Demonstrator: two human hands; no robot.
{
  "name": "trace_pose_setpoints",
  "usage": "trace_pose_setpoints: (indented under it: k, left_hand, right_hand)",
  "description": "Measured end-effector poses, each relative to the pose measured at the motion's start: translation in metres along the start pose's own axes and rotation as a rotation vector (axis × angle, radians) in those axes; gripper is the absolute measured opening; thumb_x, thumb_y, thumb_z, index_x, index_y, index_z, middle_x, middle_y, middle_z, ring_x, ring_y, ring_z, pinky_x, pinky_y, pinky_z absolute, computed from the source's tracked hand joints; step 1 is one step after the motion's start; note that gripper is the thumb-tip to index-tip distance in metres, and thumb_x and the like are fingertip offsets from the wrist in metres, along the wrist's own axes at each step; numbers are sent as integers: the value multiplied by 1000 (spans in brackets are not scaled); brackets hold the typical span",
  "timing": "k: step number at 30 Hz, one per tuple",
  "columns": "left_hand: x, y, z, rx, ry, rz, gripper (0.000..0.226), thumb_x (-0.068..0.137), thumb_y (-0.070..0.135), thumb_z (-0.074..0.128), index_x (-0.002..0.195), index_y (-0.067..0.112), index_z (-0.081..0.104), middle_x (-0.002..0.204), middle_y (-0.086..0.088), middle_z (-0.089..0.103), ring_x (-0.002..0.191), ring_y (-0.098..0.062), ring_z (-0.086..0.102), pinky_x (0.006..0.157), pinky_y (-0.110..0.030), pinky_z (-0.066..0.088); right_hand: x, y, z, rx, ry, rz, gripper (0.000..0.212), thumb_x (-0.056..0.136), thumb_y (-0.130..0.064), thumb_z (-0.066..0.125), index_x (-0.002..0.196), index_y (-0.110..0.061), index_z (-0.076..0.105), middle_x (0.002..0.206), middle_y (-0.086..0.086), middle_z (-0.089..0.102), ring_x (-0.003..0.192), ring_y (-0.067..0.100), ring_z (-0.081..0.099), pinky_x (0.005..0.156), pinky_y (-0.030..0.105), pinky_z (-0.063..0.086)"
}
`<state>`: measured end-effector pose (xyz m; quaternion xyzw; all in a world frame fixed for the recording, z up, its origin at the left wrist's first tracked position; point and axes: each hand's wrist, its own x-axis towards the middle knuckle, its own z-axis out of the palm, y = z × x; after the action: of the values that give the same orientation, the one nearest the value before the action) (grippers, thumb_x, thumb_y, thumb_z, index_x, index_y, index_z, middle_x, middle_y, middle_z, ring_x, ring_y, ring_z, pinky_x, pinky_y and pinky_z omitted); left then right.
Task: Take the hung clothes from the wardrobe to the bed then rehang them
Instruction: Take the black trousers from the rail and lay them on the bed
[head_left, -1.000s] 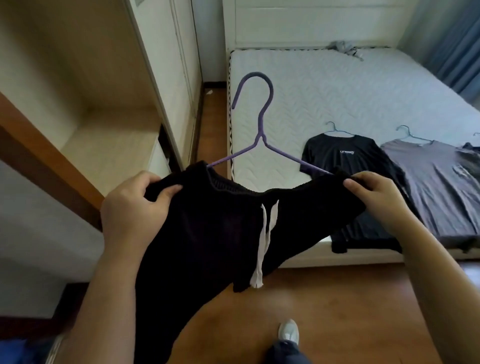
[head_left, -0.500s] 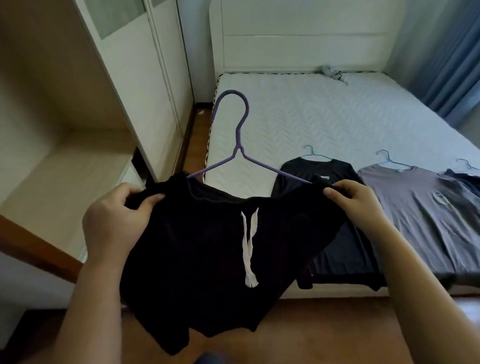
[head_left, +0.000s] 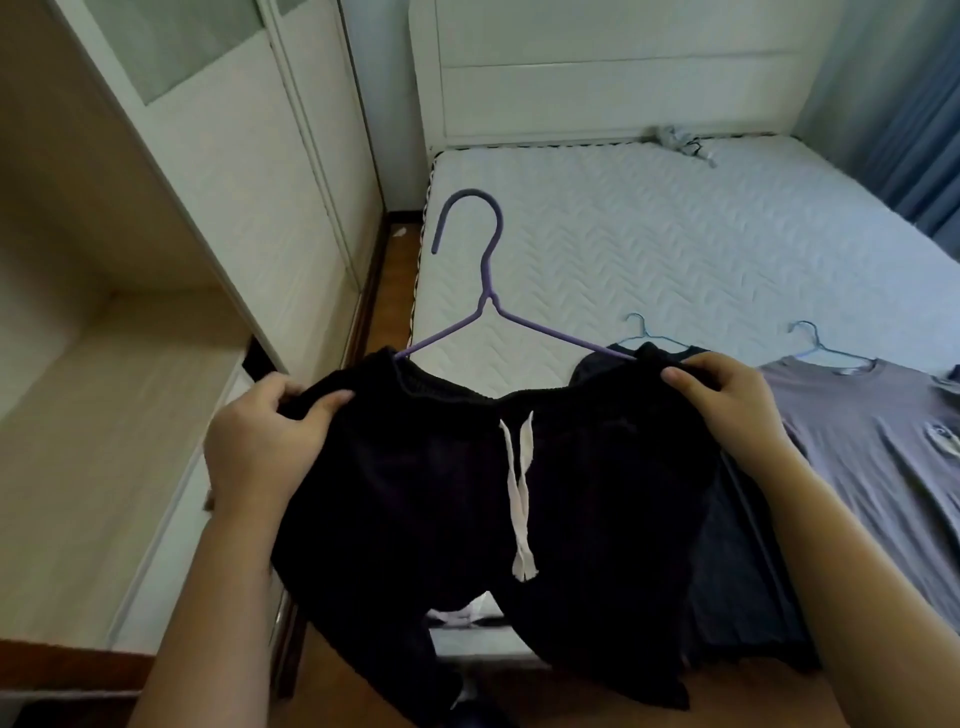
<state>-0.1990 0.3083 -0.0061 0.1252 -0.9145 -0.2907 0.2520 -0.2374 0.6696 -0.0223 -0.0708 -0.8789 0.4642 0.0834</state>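
Wooden floor (head_left: 753, 701) nearest; over it the left hand (head_left: 260, 447) and right hand (head_left: 727, 400) each clutch a waistband end of black shorts (head_left: 441, 493) on a purple hanger (head_left: 488, 291), at the bed (head_left: 675, 249) edge. Beyond, a dark shirt (head_left: 737, 561) and grey shirt (head_left: 872, 441) already lie there; rehanging in the wardrobe (head_left: 130, 415) likely remains.

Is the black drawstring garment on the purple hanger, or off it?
On it: both arms of the purple wire hanger disappear under the waistband of the black drawstring garment, which the left hand and right hand grip.
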Motion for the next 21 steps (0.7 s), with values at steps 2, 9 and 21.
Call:
trace_pose_setpoints:
  k: [2, 9, 21]
  left_hand:
    - [33, -5, 25, -9, -33, -15, 36, 72, 40, 71, 81, 6, 64, 70, -8, 62, 66, -24, 52, 59, -31, 40]
    - [157, -17, 139, -71, -137, -41, 34, 76, 42, 67, 80, 9, 62, 74, -4, 61, 72, -25, 56, 61, -32, 42]
    - [285, -72, 398, 17, -355, -176, 32, 81, 43, 61, 78, 12, 53, 63, 6, 47, 62, -17, 45, 50, -28, 30]
  right_hand:
    - [34, 2, 14, 7, 11, 29, 9, 84, -24, 63, 84, -15, 63, 75, -7, 61, 73, 8, 54, 65, 12, 39]
    - [164, 25, 67, -7, 20, 107, 13, 85, -27, 62, 86, -14, 63, 80, -1, 62, 78, 14, 55, 68, 24, 39]
    - [400, 154, 184, -140, -42, 191, 30, 89, -29, 56, 104, -4, 62, 103, 12, 64, 96, 27, 56, 78, 27, 33]
